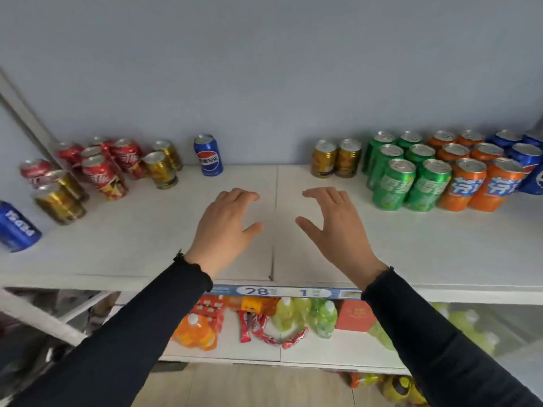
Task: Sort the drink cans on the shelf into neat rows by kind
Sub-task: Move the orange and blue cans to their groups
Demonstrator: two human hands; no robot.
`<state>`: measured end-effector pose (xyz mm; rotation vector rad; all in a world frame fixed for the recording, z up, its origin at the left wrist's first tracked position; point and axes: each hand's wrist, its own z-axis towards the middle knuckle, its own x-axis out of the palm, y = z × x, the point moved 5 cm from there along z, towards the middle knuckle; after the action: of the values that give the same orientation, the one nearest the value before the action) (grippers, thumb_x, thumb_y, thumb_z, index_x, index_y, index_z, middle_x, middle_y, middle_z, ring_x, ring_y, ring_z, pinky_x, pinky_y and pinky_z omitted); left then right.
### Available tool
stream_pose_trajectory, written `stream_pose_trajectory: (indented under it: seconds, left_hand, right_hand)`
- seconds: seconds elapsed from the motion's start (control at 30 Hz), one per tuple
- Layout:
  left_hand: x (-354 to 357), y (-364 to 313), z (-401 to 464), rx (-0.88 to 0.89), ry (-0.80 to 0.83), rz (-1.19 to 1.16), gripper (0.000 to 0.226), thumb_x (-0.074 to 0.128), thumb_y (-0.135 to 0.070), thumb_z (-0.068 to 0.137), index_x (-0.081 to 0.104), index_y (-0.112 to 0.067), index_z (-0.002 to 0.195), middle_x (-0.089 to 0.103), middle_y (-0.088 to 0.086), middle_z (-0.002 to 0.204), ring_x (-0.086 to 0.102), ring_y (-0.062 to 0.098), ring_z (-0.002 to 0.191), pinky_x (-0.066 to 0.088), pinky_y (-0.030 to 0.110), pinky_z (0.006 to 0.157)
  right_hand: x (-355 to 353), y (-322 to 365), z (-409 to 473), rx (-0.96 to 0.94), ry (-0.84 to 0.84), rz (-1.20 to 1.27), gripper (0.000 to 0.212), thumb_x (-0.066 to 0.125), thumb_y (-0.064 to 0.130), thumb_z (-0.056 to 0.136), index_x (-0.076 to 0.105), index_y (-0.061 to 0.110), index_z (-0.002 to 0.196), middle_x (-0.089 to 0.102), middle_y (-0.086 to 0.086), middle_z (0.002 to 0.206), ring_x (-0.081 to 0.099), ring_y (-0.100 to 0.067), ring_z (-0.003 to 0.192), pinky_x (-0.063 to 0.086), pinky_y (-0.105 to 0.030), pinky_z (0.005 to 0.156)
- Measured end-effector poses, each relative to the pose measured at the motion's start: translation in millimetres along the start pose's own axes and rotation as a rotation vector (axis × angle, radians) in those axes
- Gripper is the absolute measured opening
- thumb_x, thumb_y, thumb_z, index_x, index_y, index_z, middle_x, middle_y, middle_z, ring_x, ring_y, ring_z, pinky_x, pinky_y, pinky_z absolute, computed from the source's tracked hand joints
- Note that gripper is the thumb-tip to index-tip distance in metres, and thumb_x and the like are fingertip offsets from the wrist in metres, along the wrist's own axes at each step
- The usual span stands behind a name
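Both hands hover, fingers spread and holding nothing, over the bare middle of the shelf. Landmark: the lone upright Pepsi can by the back wall. The left hand lies just in front of it and slightly to its right, and is the nearer grip; the right hand is farther right. Left of the Pepsi can stands an unsorted cluster of red cola cans and gold cans, all upright. A second Pepsi can stands far left, by the shelf's front. Right of the landmark: two gold cans, then ordered rows of green Sprite cans, orange Fanta cans and blue Pepsi cans. Open room for moving lies between the clusters; the front edge is behind the wrists.
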<state>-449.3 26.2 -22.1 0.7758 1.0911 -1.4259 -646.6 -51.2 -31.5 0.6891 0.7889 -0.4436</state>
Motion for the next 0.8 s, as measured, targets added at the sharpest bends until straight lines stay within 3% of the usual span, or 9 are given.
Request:
stream_pose_trajectory:
  seconds: [0.17, 0.33, 0.57, 0.8]
  left_hand:
    - [-30.0, 96.1, -32.6, -0.062, 0.026, -0.010, 0.053, 0.067, -0.042, 0.090, 0.051, -0.022, 0.137, 0.054, -0.002, 0.136, 0.048, 0.020, 0.122, 0.044, 0.034, 0.097]
    - [-45.3, 159.2, -36.7, -0.113, 0.020, -0.041, 0.055, 0.067, -0.042, 0.090, 0.050, -0.021, 0.138, 0.052, -0.002, 0.137, 0.046, 0.020, 0.124, 0.043, 0.035, 0.099]
    - [-47.5, 215.0, -9.8, -0.149, 0.002, -0.067, 0.055, 0.070, -0.041, 0.089, 0.052, -0.020, 0.137, 0.053, 0.000, 0.135, 0.048, 0.023, 0.122, 0.042, 0.035, 0.098]
    - [-38.0, 261.5, 25.6, -0.173, -0.013, -0.074, 0.051, 0.070, -0.038, 0.088, 0.054, -0.020, 0.133, 0.055, 0.001, 0.132, 0.049, 0.023, 0.122, 0.043, 0.035, 0.098]
  right_hand:
    - [66.3, 82.9, 29.2, 0.075, 0.082, 0.150, 0.054, 0.068, 0.036, 0.092, 0.049, 0.019, 0.140, 0.054, 0.001, 0.137, 0.048, -0.019, 0.122, 0.043, -0.031, 0.098]
    - [119.4, 114.1, 70.6, 0.205, 0.134, 0.298, 0.061, 0.071, 0.037, 0.090, 0.045, 0.018, 0.142, 0.051, 0.000, 0.138, 0.053, -0.017, 0.120, 0.048, -0.033, 0.098]
    - [189.8, 108.6, 146.7, 0.372, 0.119, 0.461, 0.072, 0.076, 0.032, 0.087, 0.038, 0.016, 0.146, 0.048, -0.002, 0.143, 0.052, -0.017, 0.124, 0.043, -0.027, 0.093]
    - [257.6, 72.7, 215.1, 0.486, 0.024, 0.570, 0.079, 0.080, 0.023, 0.082, 0.035, 0.013, 0.146, 0.042, -0.007, 0.147, 0.049, -0.022, 0.128, 0.048, -0.036, 0.103]
